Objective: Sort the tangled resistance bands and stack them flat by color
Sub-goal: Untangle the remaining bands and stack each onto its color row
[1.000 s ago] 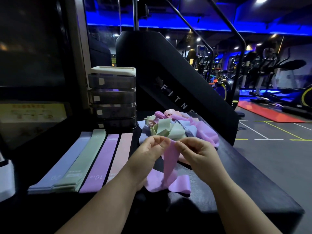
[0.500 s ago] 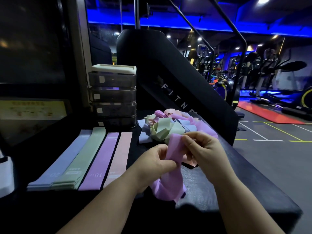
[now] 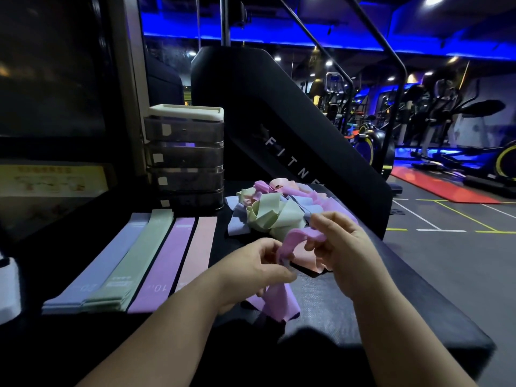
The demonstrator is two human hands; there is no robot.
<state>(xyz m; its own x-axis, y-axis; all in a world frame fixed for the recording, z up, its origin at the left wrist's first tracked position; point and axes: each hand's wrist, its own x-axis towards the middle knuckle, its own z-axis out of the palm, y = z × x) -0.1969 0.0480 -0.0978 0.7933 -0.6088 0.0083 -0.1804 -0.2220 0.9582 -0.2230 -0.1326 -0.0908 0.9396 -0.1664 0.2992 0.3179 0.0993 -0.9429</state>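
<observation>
At the far left edge a white object [image 3: 8,289] is cut off by the frame and too dim to identify. Next, four flat stacks lie side by side on the black table [image 3: 377,303], their long edges touching or nearly so: a blue stack [image 3: 95,272], a green stack [image 3: 134,263], a purple stack [image 3: 164,263] and a pink stack [image 3: 196,250]. Behind their far ends stands a smoky drawer unit [image 3: 185,157] with a pale lid. Toward the middle, the left hand [image 3: 257,266] has its fingers curled, pinching a loose purple band [image 3: 279,303] partway along its length. The band's lower end hangs down and seems to touch the table, though the dark surface makes that hard to confirm. Beyond the hands sits the tangled pile [image 3: 276,210] of green, blue, pink and purple bands, with a pink band [image 3: 307,258] trailing out of it just behind the held one. The right hand [image 3: 343,247] pinches the purple band's upper bend between thumb and fingers, raised slightly above the left hand. A slanted black machine panel [image 3: 279,121] rises behind the pile, and exercise machines [image 3: 446,113] and a red mat [image 3: 435,182] fill the floor at right.
</observation>
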